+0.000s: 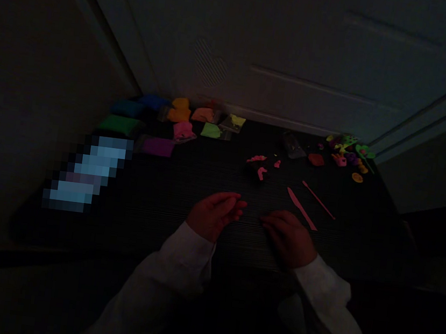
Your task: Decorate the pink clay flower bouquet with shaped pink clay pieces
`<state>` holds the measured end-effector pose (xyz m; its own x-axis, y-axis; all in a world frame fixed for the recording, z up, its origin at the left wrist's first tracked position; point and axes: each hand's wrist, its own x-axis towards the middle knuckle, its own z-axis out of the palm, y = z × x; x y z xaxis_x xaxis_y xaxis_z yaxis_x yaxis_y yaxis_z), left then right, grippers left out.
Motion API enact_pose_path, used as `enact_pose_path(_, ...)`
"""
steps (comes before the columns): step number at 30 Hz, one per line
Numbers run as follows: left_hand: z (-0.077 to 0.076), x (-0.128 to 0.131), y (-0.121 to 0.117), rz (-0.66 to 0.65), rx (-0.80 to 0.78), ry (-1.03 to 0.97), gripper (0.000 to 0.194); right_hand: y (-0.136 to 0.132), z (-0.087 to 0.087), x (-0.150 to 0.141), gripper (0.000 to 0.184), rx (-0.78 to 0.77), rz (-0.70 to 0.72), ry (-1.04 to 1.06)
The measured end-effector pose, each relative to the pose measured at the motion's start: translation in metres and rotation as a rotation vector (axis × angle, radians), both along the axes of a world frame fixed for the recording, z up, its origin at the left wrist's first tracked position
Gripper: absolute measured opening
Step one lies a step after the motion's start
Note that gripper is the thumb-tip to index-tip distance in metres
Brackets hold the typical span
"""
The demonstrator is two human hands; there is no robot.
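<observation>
The scene is very dark. My left hand (217,214) rests on a dark ribbed mat (189,174), fingers curled loosely inward. My right hand (288,236) lies palm down beside it, fingers bent toward the left hand. Nothing shows between them, though the dark hides small things. Both sleeves are white. A pink plastic knife (301,208) lies just beyond my right hand, and a thin pink stick (318,200) next to it. A small pink clay figure (261,166) sits farther out in the middle.
Several coloured clay packets (171,123) lie at the far left of the mat, near a door. Small finished clay shapes (346,152) cluster at the far right. A clear wrapper (293,146) lies near them. A blurred pale patch (88,172) sits at the left.
</observation>
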<state>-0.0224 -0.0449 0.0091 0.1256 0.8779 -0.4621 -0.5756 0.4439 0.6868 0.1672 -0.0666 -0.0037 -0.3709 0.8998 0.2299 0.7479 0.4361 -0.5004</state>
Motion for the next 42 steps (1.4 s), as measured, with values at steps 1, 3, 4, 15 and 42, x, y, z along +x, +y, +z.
enact_pose_path(1,0.000,0.000,0.000,-0.011,0.003,0.003,0.021,0.000,0.001,-0.001,0.018,-0.004,-0.008,0.014)
enact_pose_path(3,0.000,0.001,-0.001,-0.030,0.013,0.011,0.021,-0.001,0.004,-0.001,0.015,-0.024,-0.019,0.059)
enact_pose_path(4,0.000,0.001,-0.001,-0.036,0.018,0.018,0.021,-0.001,0.006,-0.001,0.013,-0.032,-0.032,0.088)
enact_pose_path(15,-0.007,0.006,-0.004,-0.065,0.140,0.095,0.021,0.001,0.014,-0.032,0.021,0.036,-0.081,0.309)
enact_pose_path(42,-0.011,-0.035,0.062,0.079,0.592,1.320,0.022,0.000,0.011,-0.029,0.010,-0.090,-0.146,0.387)
